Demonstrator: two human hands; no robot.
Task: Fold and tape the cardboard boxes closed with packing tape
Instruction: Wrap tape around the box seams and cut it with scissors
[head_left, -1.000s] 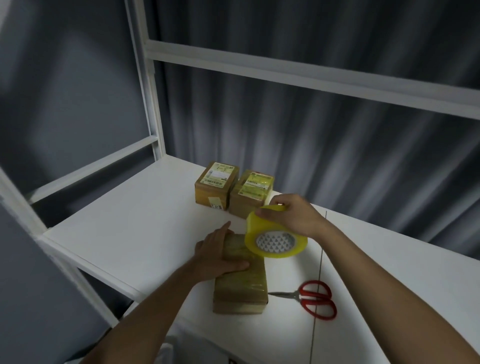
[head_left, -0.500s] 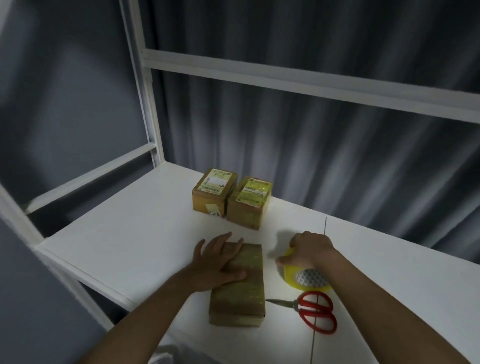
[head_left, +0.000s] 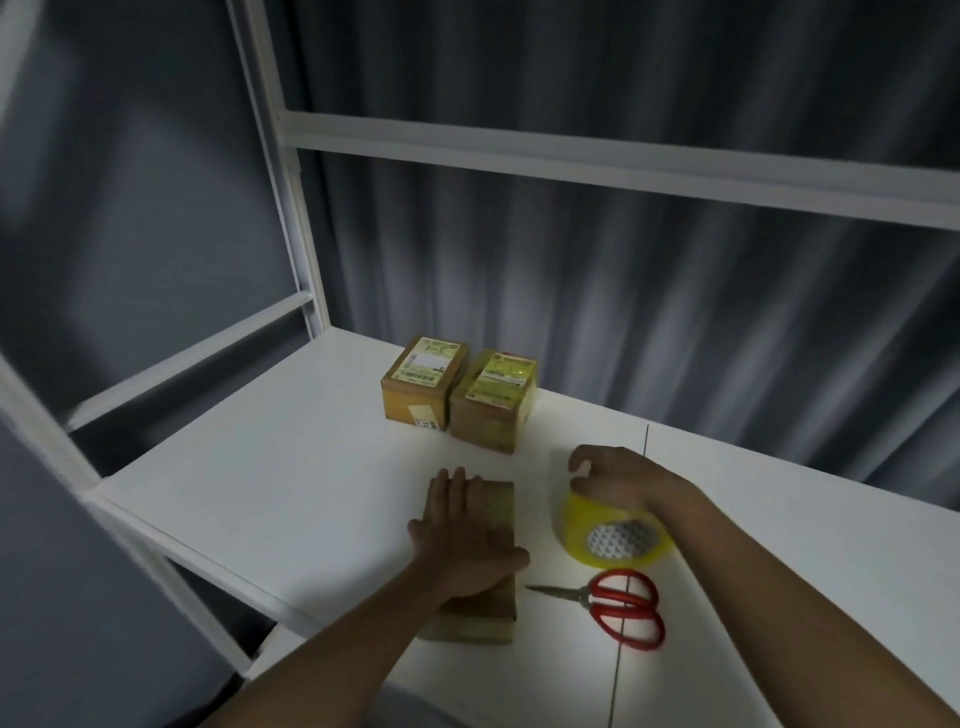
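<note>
A small brown cardboard box (head_left: 500, 503), its top glossy with tape, lies on the white table (head_left: 270, 467) in front of me. My left hand (head_left: 462, 540) presses flat on its lid with straight fingers. To the right, a roll of yellow packing tape (head_left: 613, 540) lies on the table. My right hand (head_left: 618, 478) is over the roll's far rim, fingers loosely curled and lifted off it, thumb near the rim.
Red-handled scissors (head_left: 623, 608) lie just in front of the tape roll, blades pointing at the box. Two closed, labelled boxes (head_left: 423, 382) (head_left: 496, 400) stand side by side farther back. White shelf posts (head_left: 291, 208) rise at the left; a rail crosses overhead.
My right hand brought the tape roll down from above the box to the table on the right and loosened its grip. My left hand stayed flat on the box.
</note>
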